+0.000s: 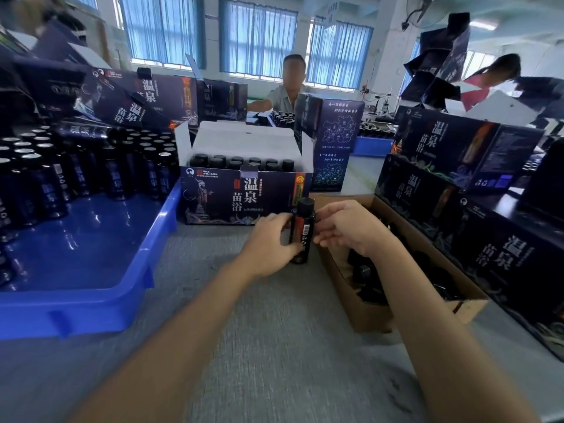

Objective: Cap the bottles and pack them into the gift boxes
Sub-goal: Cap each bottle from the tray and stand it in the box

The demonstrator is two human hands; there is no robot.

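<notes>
Blue-curtained windows (258,38) line the room. On the grey textured tabletop (274,346), right of the blue plastic tray (91,300) and before the open dark printed gift box (244,193), my left hand (268,244) and right hand (346,227) curl around the black-capped dark bottle (302,232) standing there.

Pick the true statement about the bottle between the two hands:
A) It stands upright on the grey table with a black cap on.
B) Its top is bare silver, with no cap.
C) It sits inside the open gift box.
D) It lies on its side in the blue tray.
A: the bottle stands upright on the grey table with a black cap on, held between the left hand and right hand, in front of the open gift box.
</notes>
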